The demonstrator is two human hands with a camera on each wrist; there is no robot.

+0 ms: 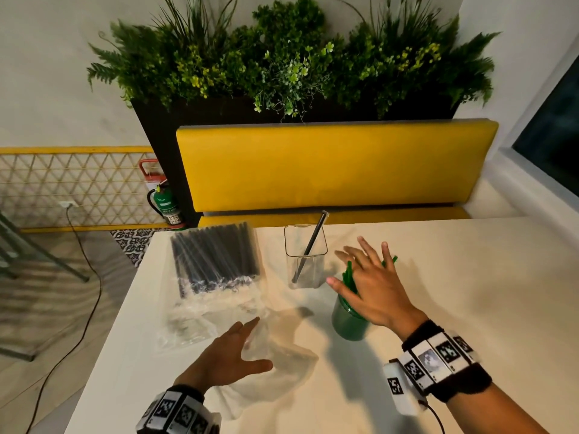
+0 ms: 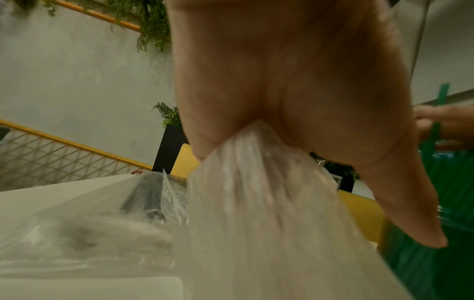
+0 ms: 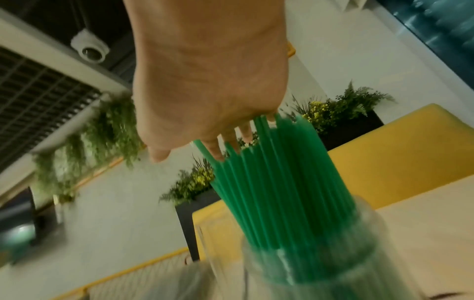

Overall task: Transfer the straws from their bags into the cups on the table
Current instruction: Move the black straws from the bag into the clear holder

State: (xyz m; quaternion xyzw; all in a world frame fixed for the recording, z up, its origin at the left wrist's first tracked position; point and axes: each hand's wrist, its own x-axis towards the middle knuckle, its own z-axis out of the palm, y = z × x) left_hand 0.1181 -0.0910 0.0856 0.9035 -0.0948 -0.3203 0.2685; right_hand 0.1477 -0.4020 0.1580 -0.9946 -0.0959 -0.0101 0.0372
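My right hand [image 1: 372, 286] is spread over the green plastic straws [image 3: 277, 182] in the round cup [image 1: 347, 324]; my left hand [image 1: 228, 355] lies flat on the empty clear plastic bag [image 1: 275, 368]; next I think I grab the black straws [image 1: 216, 258]

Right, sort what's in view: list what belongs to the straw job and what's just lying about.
Job:
- bag of black straws
- empty clear bag under the left hand
- square clear cup holding one black straw
- round cup of green straws, right hand open over them

Lying about:
- yellow bench
- planter
- fire extinguisher
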